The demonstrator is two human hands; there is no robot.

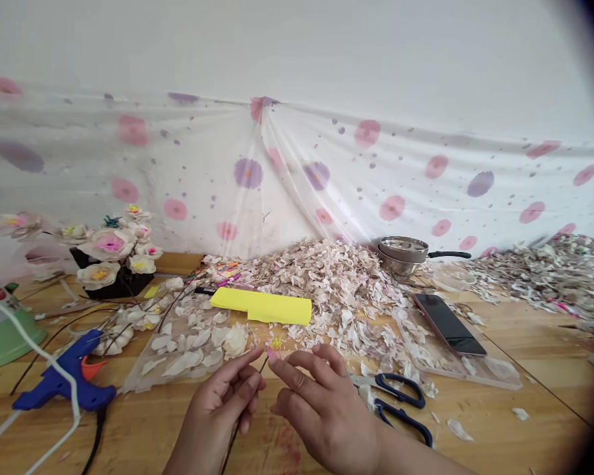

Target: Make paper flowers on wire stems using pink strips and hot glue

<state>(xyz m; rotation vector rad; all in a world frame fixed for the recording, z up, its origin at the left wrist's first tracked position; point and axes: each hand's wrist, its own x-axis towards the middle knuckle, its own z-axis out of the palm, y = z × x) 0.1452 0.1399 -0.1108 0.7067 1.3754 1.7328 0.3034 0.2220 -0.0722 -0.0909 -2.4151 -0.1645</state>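
Note:
My left hand (228, 402) is closed around a thin dark stem (236, 432), which slants up between the thumb and fingers. To its right, my right hand (321, 409) has bent fingers held apart, with one fingertip close to the stem's upper end. I cannot tell whether it touches the stem. Small yellow and pink strands (275, 348) show just beyond the fingertips. A pale petal cluster (235, 339) lies past my left hand. Scissors with dark blue handles (400, 389) rest beside my right hand, their blades partly hidden.
Folded yellow paper (262, 306) lies before a large heap of pale petals (327, 270). At left are a blue glue gun (66, 376) with cords and finished flowers (107, 244) in a black holder. A phone (449, 323) and metal bowls (402, 256) are at right.

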